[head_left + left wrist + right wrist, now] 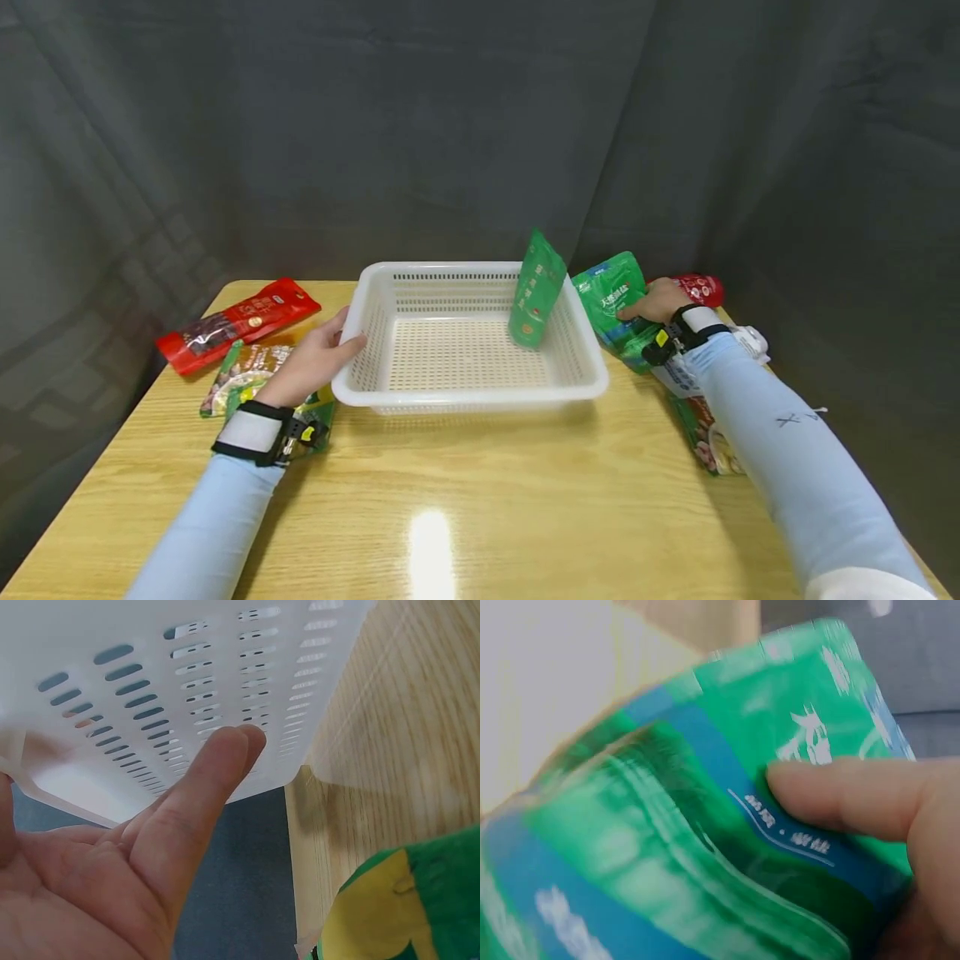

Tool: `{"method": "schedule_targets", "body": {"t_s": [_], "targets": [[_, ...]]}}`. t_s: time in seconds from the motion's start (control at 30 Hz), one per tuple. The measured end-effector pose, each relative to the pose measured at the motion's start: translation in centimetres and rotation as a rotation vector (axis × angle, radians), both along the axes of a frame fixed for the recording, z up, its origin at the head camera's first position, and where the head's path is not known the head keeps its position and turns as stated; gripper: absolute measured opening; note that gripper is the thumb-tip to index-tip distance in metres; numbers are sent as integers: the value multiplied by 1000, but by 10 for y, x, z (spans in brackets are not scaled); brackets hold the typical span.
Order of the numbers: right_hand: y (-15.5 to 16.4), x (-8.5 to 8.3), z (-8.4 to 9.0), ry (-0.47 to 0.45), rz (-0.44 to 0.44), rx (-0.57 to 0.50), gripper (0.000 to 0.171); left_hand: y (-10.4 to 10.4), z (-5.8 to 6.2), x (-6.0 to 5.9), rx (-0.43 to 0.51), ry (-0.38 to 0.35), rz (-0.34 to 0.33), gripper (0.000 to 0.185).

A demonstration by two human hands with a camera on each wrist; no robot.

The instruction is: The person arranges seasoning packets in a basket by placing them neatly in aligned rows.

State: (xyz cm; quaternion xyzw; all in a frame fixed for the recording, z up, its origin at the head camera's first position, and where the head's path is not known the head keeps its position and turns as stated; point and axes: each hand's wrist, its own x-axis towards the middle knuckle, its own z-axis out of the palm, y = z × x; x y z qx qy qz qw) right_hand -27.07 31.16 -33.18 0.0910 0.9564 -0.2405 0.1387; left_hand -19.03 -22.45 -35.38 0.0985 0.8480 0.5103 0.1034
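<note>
A white perforated basket (468, 394) stands mid-table, with a green pouch (536, 290) upright inside, leaning on its right wall. My left hand (322, 350) touches the basket's left wall with straight fingers; the left wrist view shows those fingers (225, 754) against the slotted wall (150, 675). Right of the basket, my right hand (651, 302) grips a green and blue pouch (609, 293). In the right wrist view a digit (840, 799) presses on the bent pouch (690, 825); the other fingers are hidden.
On the wooden table (465, 500), a red packet (236, 323) lies at the far left and a green and yellow packet (247, 375) under my left wrist. A red packet (702, 288) lies behind my right hand, more packets (705, 429) under that forearm. Dark curtain behind.
</note>
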Motion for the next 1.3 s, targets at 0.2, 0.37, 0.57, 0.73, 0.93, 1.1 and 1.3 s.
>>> {"method": "schedule_targets", "body": {"t_s": [0.2, 0.37, 0.57, 0.73, 0.93, 1.1, 1.3], "targets": [[-9, 17, 2, 182, -221, -171, 58, -3, -1, 0, -4, 3, -1, 73], [-15, 32, -2, 288, -316, -319, 62, -3, -1, 1, -1, 6, 1, 72], [-17, 48, -5, 329, -274, -325, 61, -3, 0, 1, -5, 0, 2, 71], [-18, 56, -7, 322, -241, -280, 59, -3, -1, 0, -3, 1, 1, 71], [-17, 67, -10, 301, -262, -256, 69, -2, -1, 0, 6, 1, -9, 71], [-15, 80, -11, 319, -245, -329, 73, -1, 2, 1, 12, 4, -15, 70], [-11, 94, -10, 299, -140, -405, 74, 0, 6, 2, 19, 13, -24, 71]]}}
